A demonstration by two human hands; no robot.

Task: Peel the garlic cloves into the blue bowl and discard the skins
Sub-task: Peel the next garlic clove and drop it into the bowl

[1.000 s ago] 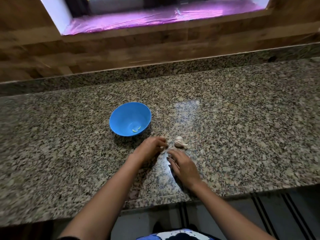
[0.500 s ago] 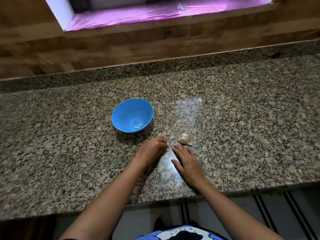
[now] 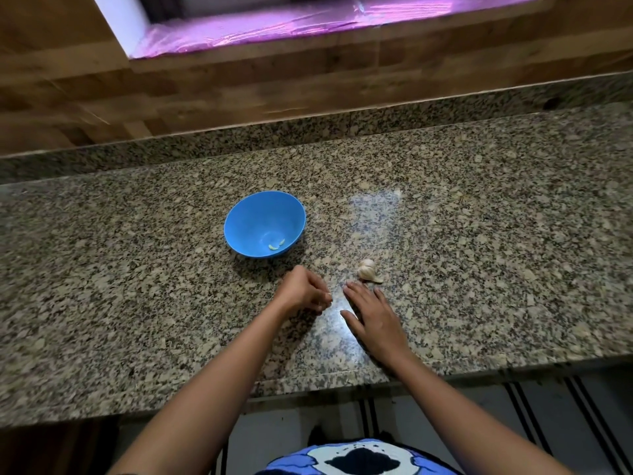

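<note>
1 blue bowl (image 3: 264, 224) on desk (image 3: 479, 234), 2 peeled cloves (image 3: 276, 244) inside; 1 garlic clump (image 3: 368, 270) at its 4 o'clock. Left hand (image 3: 305, 291) curled, contents unclear; right hand (image 3: 373, 317) flat

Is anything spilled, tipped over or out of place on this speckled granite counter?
Nothing stands out. The round blue plastic bowl stands upright, two pale peeled cloves inside. The unpeeled white garlic piece lies on the speckled granite counter, just beyond the fingertips of the right hand.
</note>
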